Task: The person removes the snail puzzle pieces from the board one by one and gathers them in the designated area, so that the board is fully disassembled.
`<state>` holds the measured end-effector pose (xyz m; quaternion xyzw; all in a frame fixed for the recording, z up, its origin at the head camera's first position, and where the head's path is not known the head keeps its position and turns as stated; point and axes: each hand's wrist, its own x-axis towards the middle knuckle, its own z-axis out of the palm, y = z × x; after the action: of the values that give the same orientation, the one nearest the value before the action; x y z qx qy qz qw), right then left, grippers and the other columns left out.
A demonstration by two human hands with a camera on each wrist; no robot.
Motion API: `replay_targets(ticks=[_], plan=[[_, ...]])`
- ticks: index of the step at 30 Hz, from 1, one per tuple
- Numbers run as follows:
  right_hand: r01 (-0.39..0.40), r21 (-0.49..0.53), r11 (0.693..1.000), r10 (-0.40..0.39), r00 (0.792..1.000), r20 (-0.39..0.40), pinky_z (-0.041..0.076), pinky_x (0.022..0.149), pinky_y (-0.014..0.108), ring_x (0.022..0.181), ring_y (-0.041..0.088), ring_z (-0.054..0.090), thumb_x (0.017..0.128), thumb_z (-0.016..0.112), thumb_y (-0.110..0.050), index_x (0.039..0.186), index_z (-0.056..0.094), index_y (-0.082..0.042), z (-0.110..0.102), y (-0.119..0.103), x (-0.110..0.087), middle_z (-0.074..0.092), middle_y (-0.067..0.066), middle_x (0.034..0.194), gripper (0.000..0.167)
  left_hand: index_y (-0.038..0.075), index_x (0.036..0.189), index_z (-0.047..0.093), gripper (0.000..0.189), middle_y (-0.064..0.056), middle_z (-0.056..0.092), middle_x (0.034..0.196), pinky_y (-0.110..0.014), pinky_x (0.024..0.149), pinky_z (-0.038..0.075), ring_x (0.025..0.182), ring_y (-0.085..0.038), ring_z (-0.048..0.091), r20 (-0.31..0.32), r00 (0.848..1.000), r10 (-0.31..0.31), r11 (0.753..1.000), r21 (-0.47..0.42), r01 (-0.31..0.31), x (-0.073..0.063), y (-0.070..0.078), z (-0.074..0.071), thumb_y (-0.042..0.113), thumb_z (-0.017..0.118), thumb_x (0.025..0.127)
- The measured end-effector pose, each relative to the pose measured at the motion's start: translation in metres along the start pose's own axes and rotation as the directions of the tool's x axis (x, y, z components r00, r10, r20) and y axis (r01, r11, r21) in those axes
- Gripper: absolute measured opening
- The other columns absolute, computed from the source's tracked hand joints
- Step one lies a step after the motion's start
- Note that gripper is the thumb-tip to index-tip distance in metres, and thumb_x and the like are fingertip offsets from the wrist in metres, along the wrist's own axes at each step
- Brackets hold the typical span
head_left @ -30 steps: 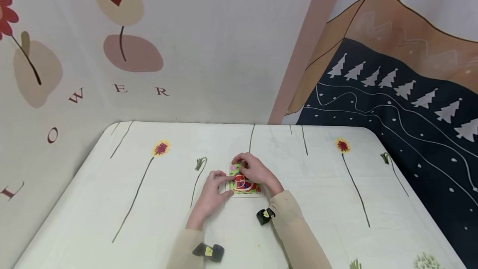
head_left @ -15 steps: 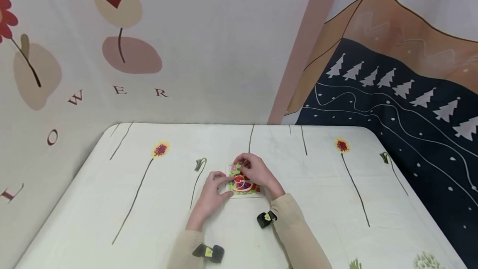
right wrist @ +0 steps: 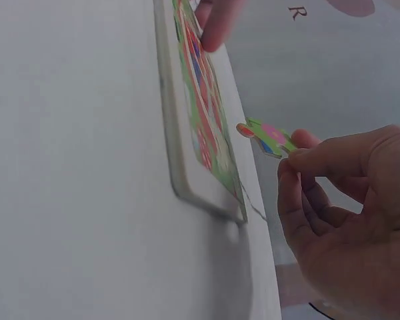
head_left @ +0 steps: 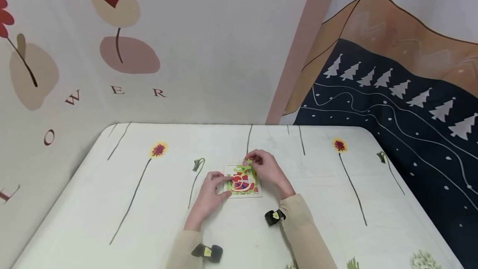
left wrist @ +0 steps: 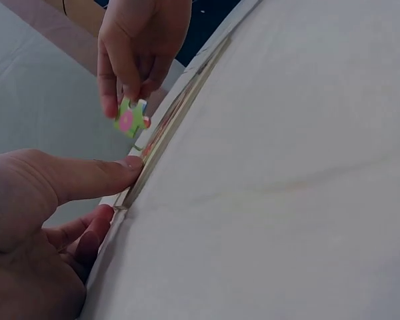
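A small jigsaw puzzle board (head_left: 243,196), pale-edged with a red, green and blue picture, lies on the table. My left hand (head_left: 210,192) holds it at its left side, index finger over the picture and thumb at the near left corner. Between thumb and fingertips, my right hand (head_left: 268,168) pinches a jigsaw piece (right wrist: 270,137), green with a pink flower and a bit of blue and red. The piece is raised over the board's far edge in the head view. In the left wrist view, the piece (left wrist: 128,120) hangs from the right fingertips beside the board.
A white cloth printed with flowers covers the table (head_left: 149,219). Behind it hangs a pale curtain (head_left: 209,53), with a dark tree-patterned one (head_left: 373,107) at the right. Each wrist wears a black camera strap.
My right hand has lifted the jigsaw piece from the puzzle's upper part and shifted slightly right and away. The left hand stays at the board's left side.
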<state>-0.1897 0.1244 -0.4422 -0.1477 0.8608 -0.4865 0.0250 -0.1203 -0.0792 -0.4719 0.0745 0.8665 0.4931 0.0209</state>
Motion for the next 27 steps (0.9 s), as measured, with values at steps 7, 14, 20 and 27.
replay_targets(ticks=[7,14,20,27], plan=[[-0.032,-0.026,0.999,0.031,0.998,-0.055,0.046,0.080,0.035,0.085,0.020,0.058,0.086,0.057,0.010,0.100,0.069,-0.002,-0.019,0.008,-0.004,0.064,0.007,0.096,0.022,0.003,0.118,0.067,0.039,-0.016,0.046,0.123,-0.050,0.096,0.040,0.117,-0.036,0.046,0.002,1.000,-0.010,1.000,-0.006,0.010,0.001,0.002,0.000,0.001,0.073,0.080],[-0.047,-0.035,0.998,0.044,0.996,-0.074,0.046,0.081,0.037,0.086,0.023,0.058,0.086,0.055,0.011,0.102,0.068,0.000,-0.037,0.016,-0.010,0.065,0.010,0.098,0.024,0.003,0.118,0.067,0.039,-0.015,0.046,0.122,-0.049,0.094,0.042,0.116,-0.035,0.047,0.004,1.000,-0.020,1.000,-0.001,0.020,0.002,0.004,0.001,0.000,0.073,0.079],[-0.071,-0.050,0.996,0.067,0.994,-0.082,0.045,0.082,0.038,0.088,0.023,0.058,0.086,0.054,0.011,0.103,0.068,0.000,-0.049,0.022,-0.013,0.065,0.011,0.099,0.024,0.004,0.118,0.067,0.040,-0.015,0.046,0.123,-0.050,0.094,0.041,0.116,-0.036,0.046,0.019,0.998,-0.056,0.998,0.033,0.056,0.003,0.009,0.000,0.000,0.073,0.079],[-0.071,-0.059,0.996,0.065,0.994,-0.093,0.045,0.083,0.040,0.089,0.026,0.059,0.086,0.055,0.010,0.103,0.067,0.001,-0.061,0.031,-0.017,0.065,0.013,0.099,0.023,0.005,0.116,0.069,0.038,-0.013,0.048,0.120,-0.048,0.091,0.043,0.111,-0.033,0.049,0.008,0.997,-0.075,0.995,0.073,0.075,0.005,0.011,0.001,-0.001,0.074,0.078]])
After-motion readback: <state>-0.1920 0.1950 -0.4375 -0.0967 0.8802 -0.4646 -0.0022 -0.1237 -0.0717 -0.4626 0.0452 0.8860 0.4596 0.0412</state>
